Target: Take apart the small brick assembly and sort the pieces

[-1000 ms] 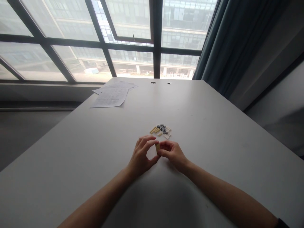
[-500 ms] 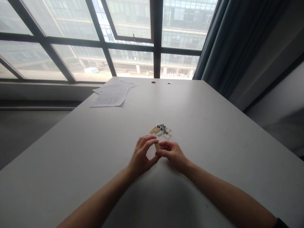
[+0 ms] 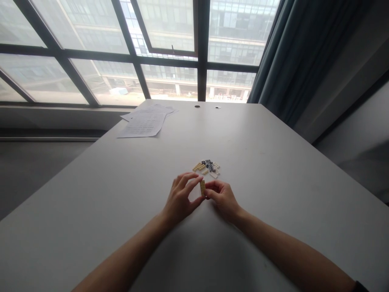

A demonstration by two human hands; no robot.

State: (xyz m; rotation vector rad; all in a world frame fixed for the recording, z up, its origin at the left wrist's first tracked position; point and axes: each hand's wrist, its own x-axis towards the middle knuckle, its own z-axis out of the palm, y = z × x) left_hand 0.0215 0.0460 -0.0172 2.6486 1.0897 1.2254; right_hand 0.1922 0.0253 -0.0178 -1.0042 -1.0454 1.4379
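Observation:
Between my two hands is a small tan toy building brick (image 3: 202,188), its studded face turned partly toward me. My left hand (image 3: 181,198) grips it at top and bottom, fingertips above and thumb below, with a gap inside the curve. From the right side, the thumb and fingers of my right hand (image 3: 222,197) pinch the same brick. Just beyond the hands a pile of loose bricks (image 3: 209,165) lies on the white table (image 3: 261,174). Tan pieces (image 3: 199,166) are at its left, grey ones in the middle and white ones at the right.
Sheets of printed paper (image 3: 142,123) lie at the table's far left. Two round holes (image 3: 197,106) are set near the far edge. Windows (image 3: 170,79) stand behind the table, and a dark curtain (image 3: 291,61) hangs at the right.
The brick has turned slightly and now stands more upright between my fingers. My right fingertips have shifted a little along its side. The loose pile looks unchanged.

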